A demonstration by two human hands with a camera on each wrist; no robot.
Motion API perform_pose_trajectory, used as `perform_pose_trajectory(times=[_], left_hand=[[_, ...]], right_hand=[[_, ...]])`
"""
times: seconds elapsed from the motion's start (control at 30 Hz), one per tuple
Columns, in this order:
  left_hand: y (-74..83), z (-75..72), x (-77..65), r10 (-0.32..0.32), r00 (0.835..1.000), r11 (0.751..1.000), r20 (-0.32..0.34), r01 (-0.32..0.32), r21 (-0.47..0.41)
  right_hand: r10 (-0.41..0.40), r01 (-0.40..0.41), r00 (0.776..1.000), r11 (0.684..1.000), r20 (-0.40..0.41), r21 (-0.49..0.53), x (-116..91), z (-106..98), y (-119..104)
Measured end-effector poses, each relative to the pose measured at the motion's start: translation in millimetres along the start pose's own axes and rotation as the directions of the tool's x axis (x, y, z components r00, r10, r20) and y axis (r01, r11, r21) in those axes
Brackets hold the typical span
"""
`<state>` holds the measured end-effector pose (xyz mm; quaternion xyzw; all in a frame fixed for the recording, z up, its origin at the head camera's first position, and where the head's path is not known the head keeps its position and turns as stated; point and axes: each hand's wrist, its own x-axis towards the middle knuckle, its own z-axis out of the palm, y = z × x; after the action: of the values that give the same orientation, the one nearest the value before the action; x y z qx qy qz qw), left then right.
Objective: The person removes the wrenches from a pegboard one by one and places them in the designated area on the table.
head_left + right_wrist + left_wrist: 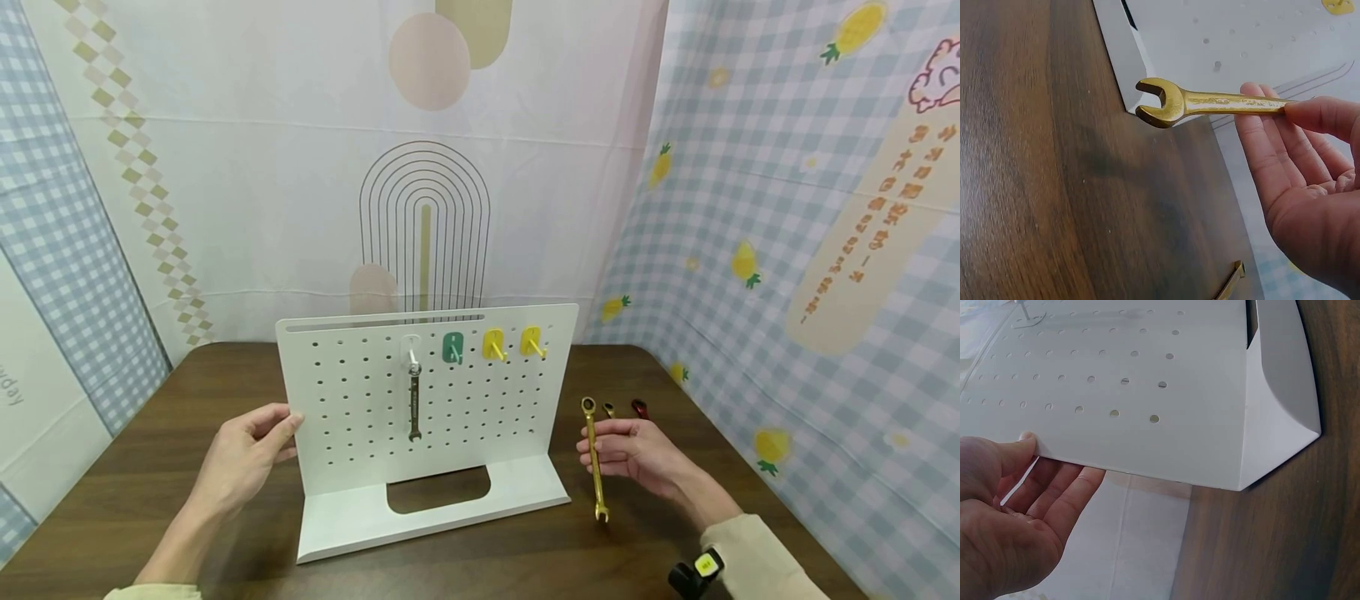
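A white pegboard (pixel 341 508) stands on the table, and my left hand (pixel 242 454) pinches its left edge, thumb in front and fingers behind. In the left wrist view the thumb presses the face of the board near its edge. My right hand (pixel 651 460), right of the board, pinches a gold combination wrench (pixel 597 479) between thumb and fingers. Its open end points down; the ring end is up. The right wrist view shows the wrench's open jaw end clear of the fingers. A dark metal wrench (pixel 415 407) hangs from the board's white hook (pixel 410 346).
Right of the white hook are a green hook (pixel 453 347) and two yellow ones, a left yellow hook (pixel 493 343) and a right yellow hook (pixel 531 342). Behind my right hand lie a smaller gold wrench (pixel 609 409) and a red wrench (pixel 640 407), partly hidden. Printed cloths surround the wooden table (pixel 172 425).
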<state>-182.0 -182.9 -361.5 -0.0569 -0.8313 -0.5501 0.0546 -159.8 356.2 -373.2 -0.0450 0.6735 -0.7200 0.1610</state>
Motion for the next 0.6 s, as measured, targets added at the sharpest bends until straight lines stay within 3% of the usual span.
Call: perform_pose_trajectory(times=[0.6], left_hand=[[0.4,-0.4,0.0,0.005,1.0,1.0,0.004,-0.004,-0.014]], right_hand=[[0.052,-0.054,0.994,0.998,-0.096,-0.011,0.7,-15.9,4.5]])
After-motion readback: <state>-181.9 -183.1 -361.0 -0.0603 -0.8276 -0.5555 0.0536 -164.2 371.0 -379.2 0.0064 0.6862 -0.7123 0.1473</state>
